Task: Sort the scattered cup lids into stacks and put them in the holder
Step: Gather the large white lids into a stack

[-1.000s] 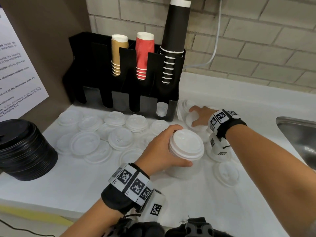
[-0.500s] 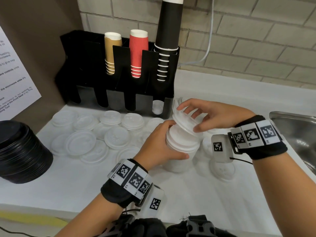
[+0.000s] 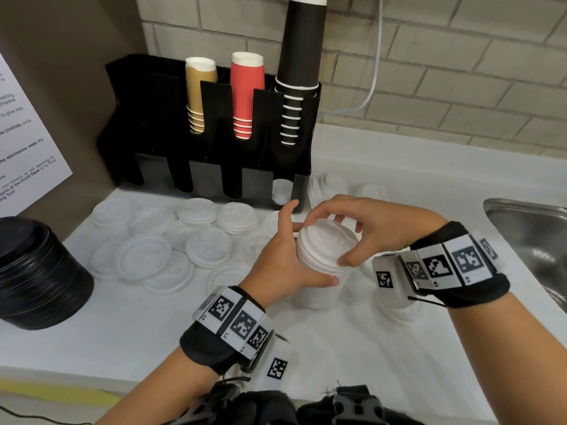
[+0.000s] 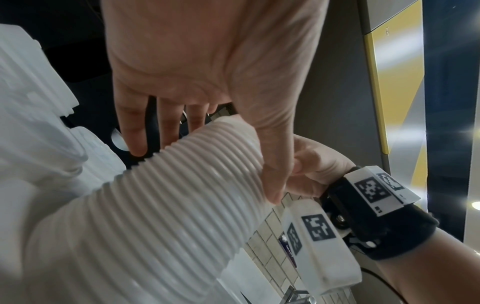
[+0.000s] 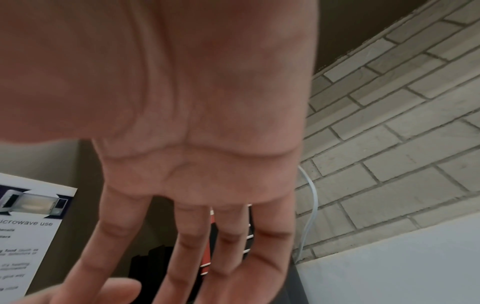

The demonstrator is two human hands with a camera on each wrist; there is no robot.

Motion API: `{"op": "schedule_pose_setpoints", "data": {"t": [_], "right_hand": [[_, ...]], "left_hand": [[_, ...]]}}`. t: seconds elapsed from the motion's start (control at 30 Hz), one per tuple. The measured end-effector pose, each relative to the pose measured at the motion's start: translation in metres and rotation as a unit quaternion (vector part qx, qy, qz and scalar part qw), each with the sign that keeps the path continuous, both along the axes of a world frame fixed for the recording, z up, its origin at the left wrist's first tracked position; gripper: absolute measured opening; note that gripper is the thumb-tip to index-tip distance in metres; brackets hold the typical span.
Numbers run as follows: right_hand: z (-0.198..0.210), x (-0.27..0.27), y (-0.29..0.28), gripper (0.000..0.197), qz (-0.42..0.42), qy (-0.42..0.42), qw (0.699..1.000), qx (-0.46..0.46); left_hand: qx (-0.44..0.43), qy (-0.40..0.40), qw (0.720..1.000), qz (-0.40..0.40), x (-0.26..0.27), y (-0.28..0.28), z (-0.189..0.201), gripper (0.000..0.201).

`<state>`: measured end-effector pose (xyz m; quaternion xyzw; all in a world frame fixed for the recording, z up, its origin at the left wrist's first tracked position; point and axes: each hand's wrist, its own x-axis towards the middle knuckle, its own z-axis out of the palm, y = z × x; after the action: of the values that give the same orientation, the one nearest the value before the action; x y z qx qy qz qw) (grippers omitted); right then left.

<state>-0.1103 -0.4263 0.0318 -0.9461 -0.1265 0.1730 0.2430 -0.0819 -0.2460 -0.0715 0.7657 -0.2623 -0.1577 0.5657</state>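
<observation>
Left hand grip wraps the side of a tall stack of white plastic cup lids, mid-counter. Right hand grip pinches its top lid. Loose white lids lie left; black slotted holder far left.

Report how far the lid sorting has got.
Done: one white lid sits in the holder, rightmost front slot. In hand: the left hand grips a tall lid stack while the right hand sets a lid on top. Left: many loose lids on the counter and the black lid pile.
</observation>
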Motion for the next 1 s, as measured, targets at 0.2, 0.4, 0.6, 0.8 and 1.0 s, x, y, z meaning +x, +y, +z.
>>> {"op": "schedule_pose_setpoints", "data": {"t": [0.2,0.4,0.6,0.8,1.0], "right_hand": [[-0.003,0.002,0.007,0.068,0.019,-0.016,0.999,-0.026],[-0.003,0.004,-0.011,0.064,0.003,0.014,0.998,0.055],[-0.014,0.036,-0.085,0.021,-0.358,-0.118,0.903,0.206],[-0.041,0.058,-0.11,0.036,-0.371,0.065,0.922,-0.087],[-0.057,0.062,-0.108,0.035,-0.39,0.086,0.917,0.012]], "left_hand": [[-0.005,-0.011,1.0,-0.001,-0.001,0.001,0.0,0.123],[-0.006,-0.013,1.0,-0.002,-0.001,0.003,-0.001,0.088],[0.015,-0.016,1.0,-0.002,-0.002,0.004,0.001,0.085],[0.018,-0.011,1.0,-0.005,-0.002,0.004,0.003,0.086],[0.021,-0.009,1.0,-0.006,-0.002,0.004,0.004,0.087]]}}
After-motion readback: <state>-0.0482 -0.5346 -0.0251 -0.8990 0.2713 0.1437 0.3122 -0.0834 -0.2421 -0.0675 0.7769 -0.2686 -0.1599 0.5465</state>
